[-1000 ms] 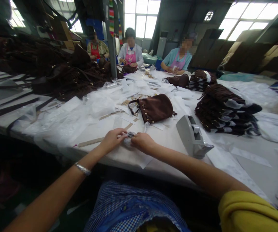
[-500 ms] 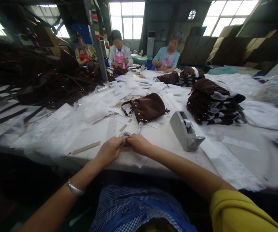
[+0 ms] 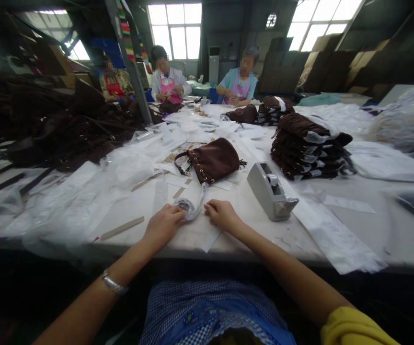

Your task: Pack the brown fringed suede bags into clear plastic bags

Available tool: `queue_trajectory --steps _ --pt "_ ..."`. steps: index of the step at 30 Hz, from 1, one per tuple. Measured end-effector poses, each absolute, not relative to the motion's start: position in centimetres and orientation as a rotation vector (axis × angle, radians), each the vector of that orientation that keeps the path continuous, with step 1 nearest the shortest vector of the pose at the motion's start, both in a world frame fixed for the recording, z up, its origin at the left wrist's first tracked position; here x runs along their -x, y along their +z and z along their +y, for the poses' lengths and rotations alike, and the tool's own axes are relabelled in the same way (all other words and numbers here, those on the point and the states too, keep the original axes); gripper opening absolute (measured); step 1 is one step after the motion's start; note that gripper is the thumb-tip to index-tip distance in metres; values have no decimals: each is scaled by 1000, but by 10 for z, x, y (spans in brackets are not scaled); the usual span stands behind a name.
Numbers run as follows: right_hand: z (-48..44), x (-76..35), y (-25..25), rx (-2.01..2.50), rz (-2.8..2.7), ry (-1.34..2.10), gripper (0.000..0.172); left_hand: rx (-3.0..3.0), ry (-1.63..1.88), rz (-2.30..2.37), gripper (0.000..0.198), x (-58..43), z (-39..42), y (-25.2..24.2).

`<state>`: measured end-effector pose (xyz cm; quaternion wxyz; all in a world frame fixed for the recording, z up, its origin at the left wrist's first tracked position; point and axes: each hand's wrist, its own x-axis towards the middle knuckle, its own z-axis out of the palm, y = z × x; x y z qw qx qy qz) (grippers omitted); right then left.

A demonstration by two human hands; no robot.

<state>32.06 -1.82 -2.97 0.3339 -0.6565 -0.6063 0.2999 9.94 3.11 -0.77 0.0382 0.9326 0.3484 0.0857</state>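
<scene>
A brown drawstring handbag (image 3: 216, 160) lies on its side in front of me, with a short handle, gold eyelets and tassels. From its lower edge runs a strap (image 3: 191, 211) wrapped in whitish film, coiled into a ring near me. My left hand (image 3: 164, 224) grips the coil's left side, fingers closed on it. Just right of the coil, apart from it, my right hand (image 3: 224, 215) is held low over the table with fingertips pinched together. Whatever may be between those fingertips is too small to make out.
A grey tape dispenser (image 3: 270, 191) stands right of the handbag. Beyond it rises a stack of fringed brown bags (image 3: 309, 146). Clear plastic bags (image 3: 81, 196) and a cardboard strip (image 3: 122, 228) lie left. A dark bag pile (image 3: 63, 124) is farther left. Several co-workers (image 3: 238, 88) sit opposite.
My right hand has come away from the coil and moved right. The left hand keeps its grip, and the coiled strap now shows openly. The whole view has shifted slightly.
</scene>
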Motion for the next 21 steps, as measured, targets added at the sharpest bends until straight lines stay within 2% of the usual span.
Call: queue_trajectory --steps 4,7,8,11,13,16,19,21 --pt "-6 -310 -38 1565 -1377 1003 14 -2932 146 1119 33 -107 25 -3" --pt "1 -303 -43 1482 -1284 1059 11 -2828 107 1146 26 -109 26 -5" --pt "3 -302 -44 1466 -1273 1066 12 -2774 131 1158 26 -110 27 -6" --pt "6 -302 -47 1442 -1323 1049 15 -2645 283 1254 47 -113 28 -12" --pt "4 -307 -45 1443 -1383 1027 19 -2643 372 1334 40 -116 26 -17" --pt "-12 -326 -36 1467 -1569 770 24 -2672 463 1322 28 -118 23 -26" --pt "-43 -347 -29 1496 -1845 356 25 -2629 482 1280 26 -117 23 -29" --pt "-63 -356 -29 1450 -2053 250 27 -2608 430 1287 27 -117 25 -27"
